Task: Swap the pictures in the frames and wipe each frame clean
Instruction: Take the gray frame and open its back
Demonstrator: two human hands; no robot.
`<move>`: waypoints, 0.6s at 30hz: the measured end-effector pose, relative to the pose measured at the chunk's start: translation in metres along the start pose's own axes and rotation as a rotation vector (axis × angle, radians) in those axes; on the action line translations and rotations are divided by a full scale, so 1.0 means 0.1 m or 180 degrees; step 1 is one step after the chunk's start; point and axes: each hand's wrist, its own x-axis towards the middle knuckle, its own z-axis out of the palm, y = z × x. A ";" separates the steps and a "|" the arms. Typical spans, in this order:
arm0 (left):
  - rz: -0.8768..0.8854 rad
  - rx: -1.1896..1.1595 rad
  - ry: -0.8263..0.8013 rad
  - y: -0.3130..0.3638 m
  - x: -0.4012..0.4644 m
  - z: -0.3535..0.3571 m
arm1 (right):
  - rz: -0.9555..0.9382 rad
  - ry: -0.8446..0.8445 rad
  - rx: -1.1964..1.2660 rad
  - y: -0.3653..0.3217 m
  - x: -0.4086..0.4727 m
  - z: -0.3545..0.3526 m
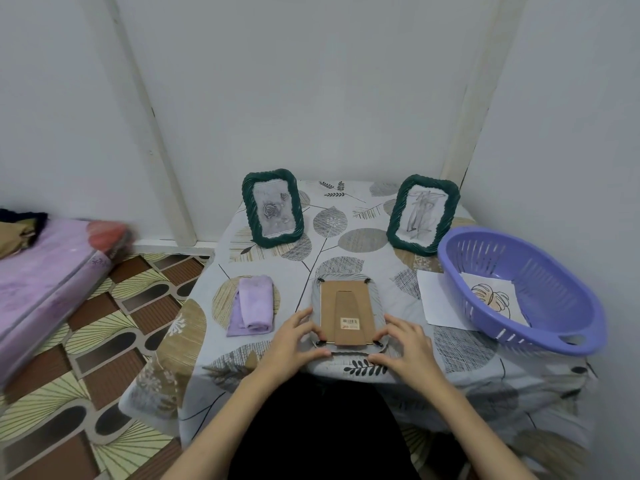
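Working on face-down frame (347,315) at near edge of worktop (460,348), brown backing w/ stand up, between purple cloth (251,305) and purple basket (519,289). Left hand (294,341) and right hand (405,344) both curling fingers on frame's lower corners, pinching at black tabs there, though exact tab contact is hard to tell at this res. Probably turning near tabs to free backing; top two tabs looking untouched. Best: swivelling each tab fully clear, keeping frame flat, lifting backing evenly so glass isn't sliding out. Two green frames (273,207) (422,214) standing at rear; loose drawing (491,299) waiting in basket.
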 end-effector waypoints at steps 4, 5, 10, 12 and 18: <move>0.0036 -0.0096 -0.0008 0.01 -0.01 0.00 | -0.0011 -0.0005 -0.0011 0.02 0.00 0.03; 0.0034 -0.0103 -0.0004 0.01 -0.01 0.01 | -0.0026 0.0008 -0.0009 0.03 0.00 0.03; 0.0031 -0.0069 0.0031 0.01 -0.03 0.01 | -0.0087 0.0120 0.0044 0.03 -0.01 0.06; 0.0030 -0.0054 0.0030 0.01 -0.04 0.02 | -0.0124 0.0161 0.0052 0.04 -0.01 0.08; -0.0009 -0.0040 0.0059 -0.02 -0.03 0.05 | -0.0204 0.0265 0.0004 0.08 -0.04 0.13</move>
